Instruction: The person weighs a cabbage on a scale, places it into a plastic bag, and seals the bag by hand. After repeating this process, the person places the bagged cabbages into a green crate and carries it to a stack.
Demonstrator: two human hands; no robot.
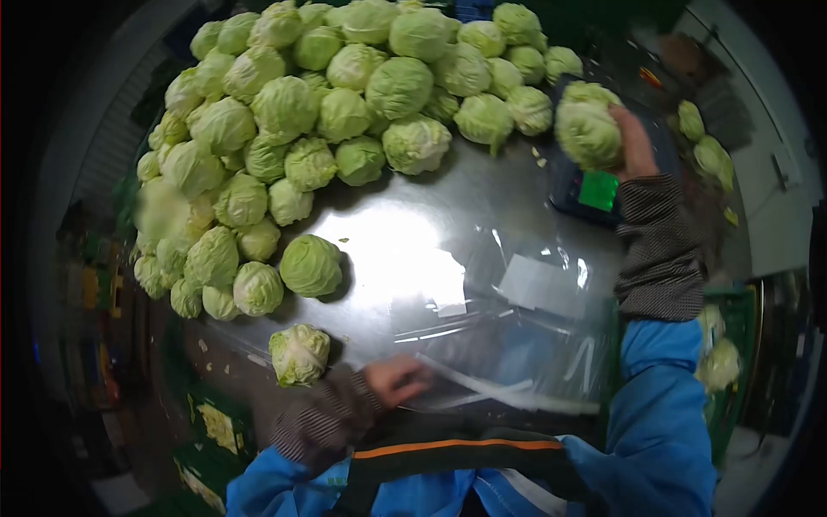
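Note:
My right hand [636, 142] is closed around the side of a pale green cabbage [588, 129], over a dark weighing scale [564, 191] with a lit green display [598, 190]. Low at the table's near edge is my left hand [398, 380], its fingers smeared by motion. It is beside clear plastic bags [543, 362] spread flat on the metal table [379, 202]. One small cabbage [300, 354] lies just left of that hand, and a rounder green cabbage [311, 265] sits farther up.
A large heap of cabbages [284, 105] covers the table's back and left. Green crates [226, 420] with leaf scraps stand at the lower left. Another green crate [734, 314] holding cabbages is at the right. More cabbages [711, 158] lie beyond the scale.

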